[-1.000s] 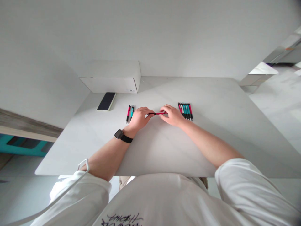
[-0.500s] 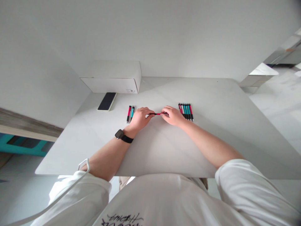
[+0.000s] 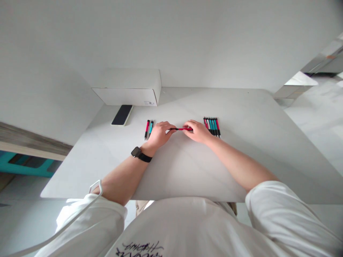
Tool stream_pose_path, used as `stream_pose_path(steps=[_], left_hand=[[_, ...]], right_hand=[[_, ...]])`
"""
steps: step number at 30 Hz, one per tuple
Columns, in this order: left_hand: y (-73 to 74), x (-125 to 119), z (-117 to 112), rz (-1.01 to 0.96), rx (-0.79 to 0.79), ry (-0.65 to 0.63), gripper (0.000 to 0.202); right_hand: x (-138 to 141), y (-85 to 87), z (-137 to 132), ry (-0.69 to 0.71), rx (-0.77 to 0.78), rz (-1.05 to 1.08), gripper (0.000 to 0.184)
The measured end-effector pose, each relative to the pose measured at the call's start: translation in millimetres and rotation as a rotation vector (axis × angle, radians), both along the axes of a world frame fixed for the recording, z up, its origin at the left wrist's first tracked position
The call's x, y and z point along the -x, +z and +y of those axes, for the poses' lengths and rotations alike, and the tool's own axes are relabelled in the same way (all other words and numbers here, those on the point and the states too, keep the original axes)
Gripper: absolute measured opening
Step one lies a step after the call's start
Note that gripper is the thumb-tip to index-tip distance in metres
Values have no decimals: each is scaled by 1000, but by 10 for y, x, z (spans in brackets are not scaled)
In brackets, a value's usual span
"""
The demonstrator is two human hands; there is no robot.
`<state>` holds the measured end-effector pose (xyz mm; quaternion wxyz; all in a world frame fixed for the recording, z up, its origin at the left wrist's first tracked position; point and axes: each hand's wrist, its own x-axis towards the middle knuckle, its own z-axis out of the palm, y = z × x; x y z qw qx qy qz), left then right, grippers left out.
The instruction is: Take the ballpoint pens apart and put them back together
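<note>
A red and black pen point(image 3: 183, 129) lies crosswise between my two hands, just over the middle of the table. My left hand point(image 3: 160, 134) pinches its black end between thumb and fingers. On the red part, the fingers of my right hand point(image 3: 197, 131) are closed; some of the pen is hidden behind them. Beside my left hand lie a red and black pen point(image 3: 147, 129) and a teal and black pen point(image 3: 151, 126), the latter partly covered by the hand. To the right of my right hand, several pens point(image 3: 212, 126) in red, white and teal form a neat row.
A white box point(image 3: 125, 95) stands against the wall at the back left. In front of it lies a phone point(image 3: 122, 115) with a dark screen. The white table point(image 3: 187, 171) has its near edge at my body. A white cable point(image 3: 77, 216) runs along my left sleeve.
More of the held pen's red part now shows at my right fingers, whose grip has shifted slightly. My left hand and the pens on the table stay where they were.
</note>
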<state>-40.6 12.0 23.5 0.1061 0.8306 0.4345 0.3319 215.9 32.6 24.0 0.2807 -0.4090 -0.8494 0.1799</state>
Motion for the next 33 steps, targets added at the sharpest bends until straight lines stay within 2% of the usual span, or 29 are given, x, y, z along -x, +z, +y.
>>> stream_pose_path(steps=[5, 8, 16, 19, 26, 33], left_hand=[[2, 3, 3, 4, 8, -11, 19], [4, 3, 3, -3, 9, -7, 20], [2, 7, 6, -5, 1, -8, 20], [1, 8, 9, -4, -1, -3, 20], [-5, 8, 13, -3, -2, 1, 20], [-20, 16, 23, -6, -8, 15, 18]], right_hand=[[2, 17, -13, -1, -5, -12, 8], [5, 29, -19, 0, 5, 8, 14], [2, 27, -8, -9, 0, -5, 9], [1, 28, -9, -6, 16, 18, 16], [-12, 29, 8, -19, 1, -10, 7], [-50, 29, 17, -4, 14, 39, 16]])
